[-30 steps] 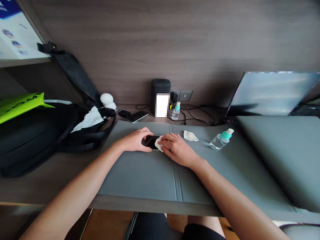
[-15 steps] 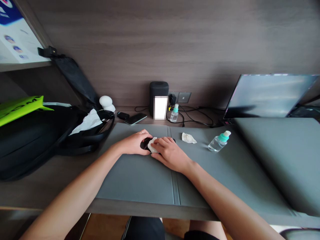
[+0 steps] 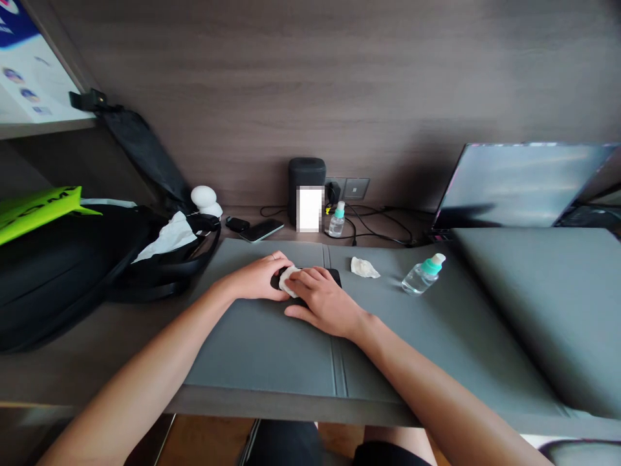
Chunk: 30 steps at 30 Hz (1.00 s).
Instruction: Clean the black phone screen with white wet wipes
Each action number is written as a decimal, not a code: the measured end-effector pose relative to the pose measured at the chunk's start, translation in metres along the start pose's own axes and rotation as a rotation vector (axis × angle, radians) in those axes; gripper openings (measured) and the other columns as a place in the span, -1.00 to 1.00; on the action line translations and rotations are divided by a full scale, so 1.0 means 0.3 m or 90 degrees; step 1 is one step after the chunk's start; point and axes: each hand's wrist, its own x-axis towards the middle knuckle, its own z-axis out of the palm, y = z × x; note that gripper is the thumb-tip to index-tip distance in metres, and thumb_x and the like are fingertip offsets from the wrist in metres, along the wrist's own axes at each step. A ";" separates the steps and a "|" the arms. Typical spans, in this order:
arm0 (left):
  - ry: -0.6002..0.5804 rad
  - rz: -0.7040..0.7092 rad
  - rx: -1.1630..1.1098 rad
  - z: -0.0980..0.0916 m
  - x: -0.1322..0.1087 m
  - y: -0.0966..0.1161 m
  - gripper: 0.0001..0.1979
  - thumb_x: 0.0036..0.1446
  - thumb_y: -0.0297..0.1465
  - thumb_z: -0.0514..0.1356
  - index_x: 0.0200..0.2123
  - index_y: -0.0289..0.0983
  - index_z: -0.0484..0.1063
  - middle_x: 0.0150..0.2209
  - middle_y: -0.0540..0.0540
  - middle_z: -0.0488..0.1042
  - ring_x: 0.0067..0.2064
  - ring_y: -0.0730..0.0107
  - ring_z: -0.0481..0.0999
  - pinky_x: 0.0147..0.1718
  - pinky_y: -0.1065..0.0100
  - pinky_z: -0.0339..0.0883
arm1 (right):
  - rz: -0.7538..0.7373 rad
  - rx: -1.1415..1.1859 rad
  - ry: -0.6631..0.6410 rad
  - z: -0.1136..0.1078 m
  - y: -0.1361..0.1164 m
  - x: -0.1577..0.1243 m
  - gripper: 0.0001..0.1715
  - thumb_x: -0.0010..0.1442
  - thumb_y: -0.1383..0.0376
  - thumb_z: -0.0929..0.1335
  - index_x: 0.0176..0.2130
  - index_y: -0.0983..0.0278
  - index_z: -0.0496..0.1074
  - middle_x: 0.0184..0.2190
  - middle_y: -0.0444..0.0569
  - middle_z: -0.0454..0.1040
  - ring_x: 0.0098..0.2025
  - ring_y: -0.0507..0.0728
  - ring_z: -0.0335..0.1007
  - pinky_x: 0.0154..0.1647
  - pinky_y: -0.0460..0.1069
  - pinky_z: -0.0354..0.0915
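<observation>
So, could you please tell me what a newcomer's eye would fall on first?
Probably the middle of the grey mat, where the left hand grips one end of a dark phone and the right hand presses a white tissue on it. The bright green piece on the black bag at far left may come next, then the bottle on the mat's right side.

A smooth, matt, leather-like finish is shown by the grey mat (image 3: 262,349). Beyond the surface's far edge, streaked wood grain is borne by the back panel (image 3: 233,97). Toward that edge, crumpled, paper-like texture is seen on the held wipe (image 3: 287,282), and clear, glossy plastic on the nearer bottle (image 3: 419,280).
</observation>
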 end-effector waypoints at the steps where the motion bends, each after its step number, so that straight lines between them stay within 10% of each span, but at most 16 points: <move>1: -0.004 0.005 0.001 -0.001 0.000 0.001 -0.53 -0.04 -0.31 0.35 -0.03 -0.19 0.38 -0.06 -0.08 0.36 -0.05 0.18 0.45 -0.02 0.22 0.34 | -0.006 0.005 0.001 0.003 0.000 0.001 -0.49 0.36 -0.01 0.24 0.10 0.26 0.38 0.05 0.11 0.40 0.07 0.25 0.26 0.17 0.19 0.11; 30: -0.004 -0.014 0.007 -0.005 -0.004 0.004 -0.44 -0.06 -0.26 0.37 0.05 -0.18 0.36 -0.05 -0.08 0.34 -0.05 0.18 0.44 -0.02 0.22 0.33 | 0.034 0.006 0.019 -0.014 0.032 -0.013 -0.53 0.39 0.02 0.20 -0.04 0.30 0.46 -0.09 0.14 0.47 -0.05 0.24 0.36 0.05 0.17 0.21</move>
